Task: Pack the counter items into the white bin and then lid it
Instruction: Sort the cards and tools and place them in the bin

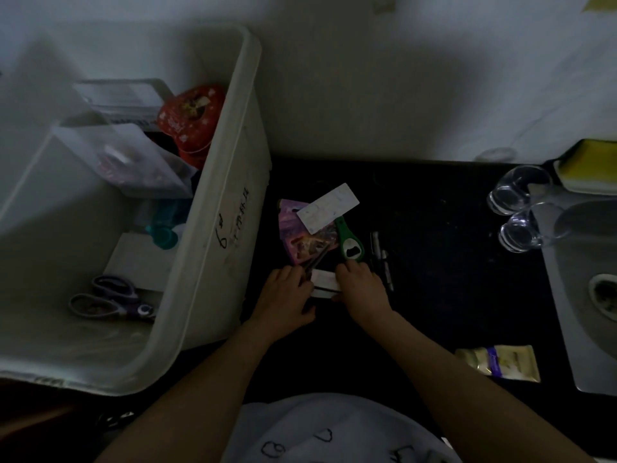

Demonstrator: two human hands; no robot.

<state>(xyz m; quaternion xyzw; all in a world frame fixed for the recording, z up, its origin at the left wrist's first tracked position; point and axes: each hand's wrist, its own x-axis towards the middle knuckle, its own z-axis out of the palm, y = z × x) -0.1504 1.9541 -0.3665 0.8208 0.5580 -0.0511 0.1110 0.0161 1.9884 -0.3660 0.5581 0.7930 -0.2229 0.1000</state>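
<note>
On the dark counter | my left hand [287, 289] and right hand [359, 285] pinch a small white box [323, 282], likely to lift it | white bin [213, 248] waits at 9 o'clock, no lid yet.

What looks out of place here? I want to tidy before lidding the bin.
Nothing is spilled or broken. A loose pile still lies on the counter: purple packet, white card, green bottle opener. A snack packet lies apart by the sink, outside the white bin.
</note>
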